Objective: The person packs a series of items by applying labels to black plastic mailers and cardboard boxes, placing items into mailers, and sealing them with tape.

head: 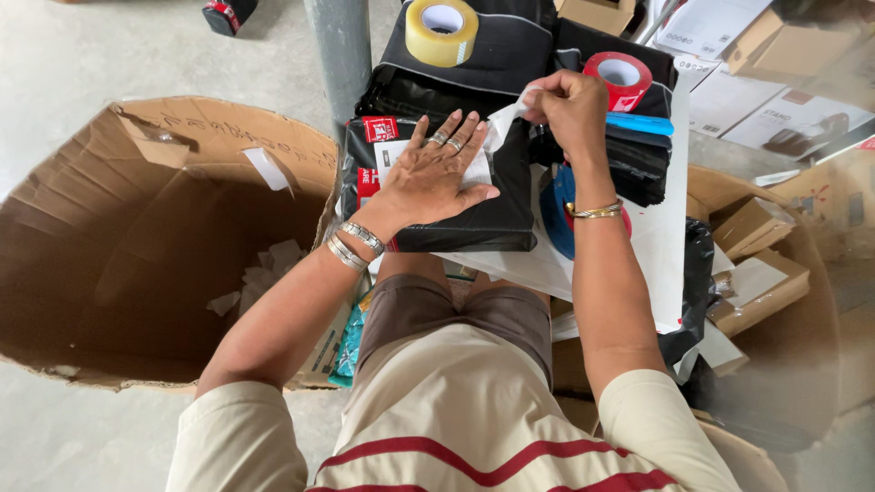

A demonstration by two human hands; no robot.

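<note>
Floor; black parcel (474, 196) under left hand (428, 178)

The parcel bag (456, 214) is glossy black with a white label and small red patches at its left edge, and the strip (503, 123) peeling from it is white. One tape roll (441, 30) is translucent yellowish-tan, another (619, 77) is red with a white core, beside a bright blue bar (640, 124). The open carton (137, 246) is plain brown cardboard, the floor (73, 55) pale grey, and the person's shirt (456, 428) cream with dark red stripes.
</note>
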